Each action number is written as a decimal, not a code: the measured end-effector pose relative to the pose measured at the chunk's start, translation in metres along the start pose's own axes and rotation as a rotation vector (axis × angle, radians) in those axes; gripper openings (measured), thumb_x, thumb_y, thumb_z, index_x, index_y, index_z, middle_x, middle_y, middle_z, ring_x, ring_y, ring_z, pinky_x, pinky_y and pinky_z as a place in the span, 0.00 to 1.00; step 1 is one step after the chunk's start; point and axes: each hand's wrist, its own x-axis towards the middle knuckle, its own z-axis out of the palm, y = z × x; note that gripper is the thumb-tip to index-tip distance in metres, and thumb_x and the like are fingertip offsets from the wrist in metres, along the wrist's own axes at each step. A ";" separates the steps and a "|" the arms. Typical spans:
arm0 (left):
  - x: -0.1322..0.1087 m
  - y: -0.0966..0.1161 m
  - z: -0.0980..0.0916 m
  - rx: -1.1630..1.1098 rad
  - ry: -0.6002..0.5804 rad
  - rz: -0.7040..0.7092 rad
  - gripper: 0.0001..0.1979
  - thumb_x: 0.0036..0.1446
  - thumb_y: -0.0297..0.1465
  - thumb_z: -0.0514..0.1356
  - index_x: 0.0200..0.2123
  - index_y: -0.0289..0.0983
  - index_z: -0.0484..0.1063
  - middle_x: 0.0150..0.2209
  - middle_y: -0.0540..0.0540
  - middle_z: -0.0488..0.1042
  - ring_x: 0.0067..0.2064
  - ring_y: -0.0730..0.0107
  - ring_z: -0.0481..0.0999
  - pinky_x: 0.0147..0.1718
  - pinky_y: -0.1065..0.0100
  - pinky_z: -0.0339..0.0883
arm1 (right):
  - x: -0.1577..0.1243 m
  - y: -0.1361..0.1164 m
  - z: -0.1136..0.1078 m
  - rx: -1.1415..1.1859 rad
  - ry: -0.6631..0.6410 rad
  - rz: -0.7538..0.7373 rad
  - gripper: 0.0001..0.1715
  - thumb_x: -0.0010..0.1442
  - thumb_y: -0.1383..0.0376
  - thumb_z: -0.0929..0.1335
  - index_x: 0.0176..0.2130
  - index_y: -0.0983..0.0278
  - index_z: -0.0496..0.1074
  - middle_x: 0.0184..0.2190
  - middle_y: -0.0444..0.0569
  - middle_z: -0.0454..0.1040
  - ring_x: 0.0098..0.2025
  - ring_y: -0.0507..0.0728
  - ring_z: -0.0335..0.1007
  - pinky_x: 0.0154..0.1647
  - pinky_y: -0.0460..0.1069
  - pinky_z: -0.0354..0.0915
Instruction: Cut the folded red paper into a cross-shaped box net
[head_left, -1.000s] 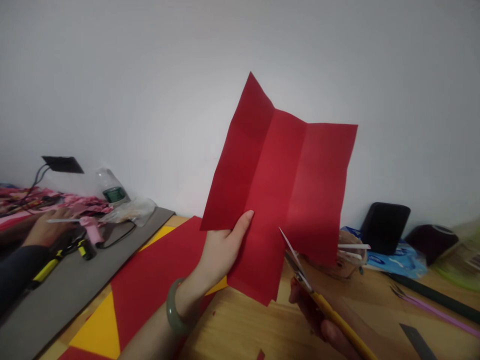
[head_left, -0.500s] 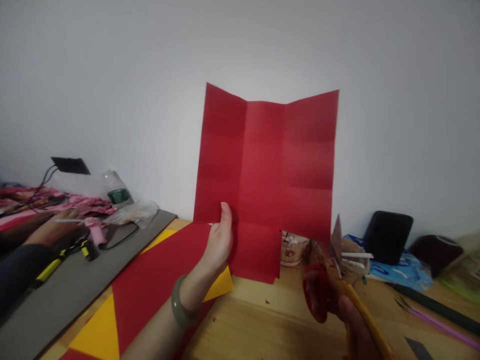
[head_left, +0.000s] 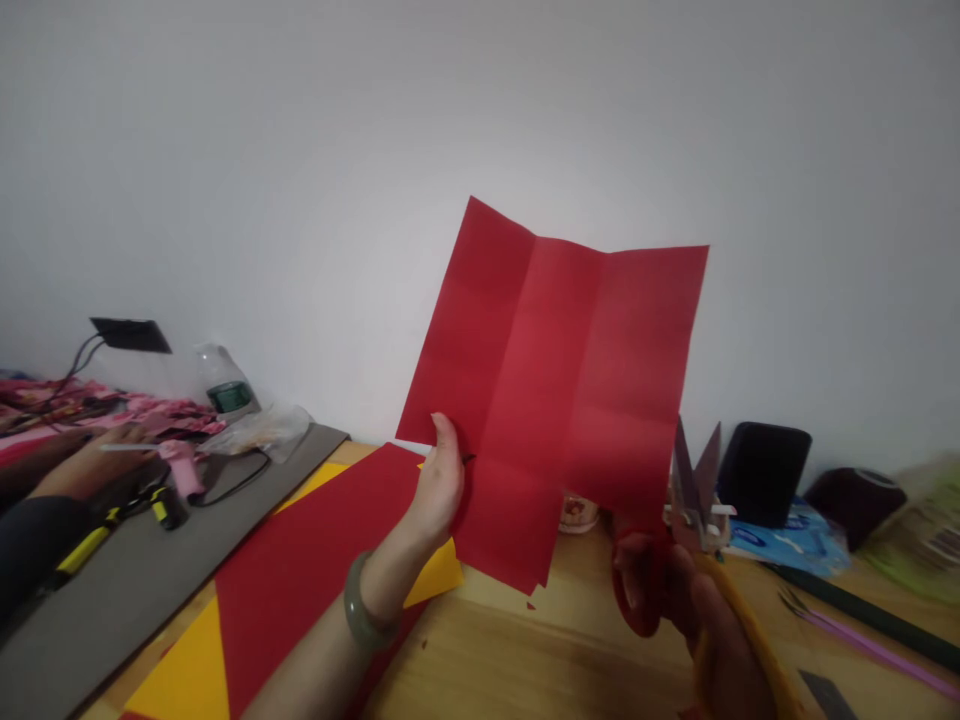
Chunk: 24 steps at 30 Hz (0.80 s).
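Pinching the creased red sheet [head_left: 551, 365], the left hand [head_left: 437, 490] now tilts it; the right hand [head_left: 727, 640] grips spread scissors [head_left: 707, 473], withdrawn from the notch [head_left: 563, 489]: cutting appears paused.

Left hand [head_left: 440, 488] raised, thumb up, pinching; forearm [head_left: 322, 655] angled up from below. Right hand [head_left: 679, 595] lower, fingers [head_left: 634, 588] curled.
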 end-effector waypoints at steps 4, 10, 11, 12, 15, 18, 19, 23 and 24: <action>-0.002 0.001 0.000 0.007 -0.015 -0.050 0.44 0.51 0.63 0.39 0.50 0.34 0.71 0.51 0.36 0.73 0.53 0.51 0.72 0.47 0.62 0.69 | -0.001 0.000 -0.001 0.040 0.010 -0.038 0.21 0.61 0.49 0.62 0.34 0.62 0.74 0.15 0.42 0.64 0.18 0.54 0.61 0.23 0.50 0.60; -0.003 0.003 0.000 0.141 0.088 -0.060 0.45 0.50 0.63 0.42 0.52 0.33 0.70 0.54 0.35 0.70 0.59 0.48 0.64 0.55 0.59 0.60 | 0.003 -0.008 0.000 0.082 0.022 -0.039 0.21 0.58 0.47 0.64 0.32 0.61 0.72 0.17 0.43 0.66 0.17 0.52 0.58 0.18 0.49 0.60; -0.003 0.003 0.000 0.153 0.100 -0.063 0.45 0.50 0.63 0.42 0.52 0.32 0.69 0.55 0.34 0.70 0.60 0.48 0.63 0.57 0.58 0.58 | 0.004 -0.009 0.000 0.099 0.022 -0.042 0.21 0.58 0.47 0.64 0.31 0.61 0.71 0.17 0.43 0.66 0.17 0.52 0.58 0.19 0.49 0.61; -0.003 0.003 0.000 0.160 0.108 -0.070 0.45 0.50 0.63 0.43 0.53 0.32 0.69 0.55 0.34 0.69 0.60 0.47 0.62 0.57 0.57 0.56 | 0.005 -0.010 0.000 0.120 0.035 -0.049 0.20 0.57 0.47 0.65 0.30 0.60 0.71 0.17 0.43 0.67 0.17 0.53 0.59 0.19 0.49 0.61; -0.003 0.003 0.000 0.189 0.124 -0.089 0.45 0.49 0.64 0.43 0.51 0.33 0.70 0.54 0.34 0.71 0.59 0.46 0.64 0.56 0.56 0.58 | 0.007 -0.013 -0.001 0.154 0.075 -0.049 0.18 0.55 0.48 0.67 0.31 0.60 0.72 0.17 0.42 0.67 0.18 0.52 0.60 0.19 0.48 0.59; -0.002 0.003 -0.002 0.228 0.077 -0.073 0.42 0.50 0.63 0.44 0.46 0.35 0.74 0.50 0.36 0.74 0.57 0.47 0.67 0.53 0.58 0.62 | 0.009 -0.018 -0.003 0.156 0.123 -0.044 0.18 0.50 0.50 0.71 0.30 0.61 0.73 0.16 0.42 0.67 0.18 0.52 0.61 0.18 0.47 0.58; -0.001 0.003 -0.004 0.249 0.053 -0.076 0.40 0.50 0.62 0.45 0.45 0.36 0.74 0.50 0.36 0.74 0.57 0.47 0.67 0.53 0.58 0.63 | 0.009 -0.019 -0.004 0.161 0.145 -0.044 0.18 0.49 0.50 0.72 0.30 0.61 0.73 0.16 0.42 0.67 0.18 0.52 0.62 0.18 0.47 0.59; 0.001 0.005 -0.010 0.335 -0.037 -0.143 0.34 0.49 0.59 0.52 0.43 0.37 0.74 0.50 0.37 0.73 0.59 0.44 0.63 0.53 0.52 0.62 | 0.012 -0.017 -0.012 0.191 0.258 -0.007 0.16 0.44 0.52 0.75 0.29 0.60 0.73 0.17 0.42 0.68 0.17 0.53 0.63 0.16 0.48 0.62; 0.000 0.005 -0.011 0.343 -0.062 -0.153 0.33 0.48 0.59 0.53 0.42 0.37 0.75 0.50 0.37 0.74 0.59 0.44 0.63 0.52 0.51 0.62 | 0.013 -0.015 -0.015 0.194 0.275 0.013 0.15 0.44 0.53 0.75 0.27 0.59 0.73 0.17 0.42 0.68 0.17 0.53 0.64 0.15 0.48 0.63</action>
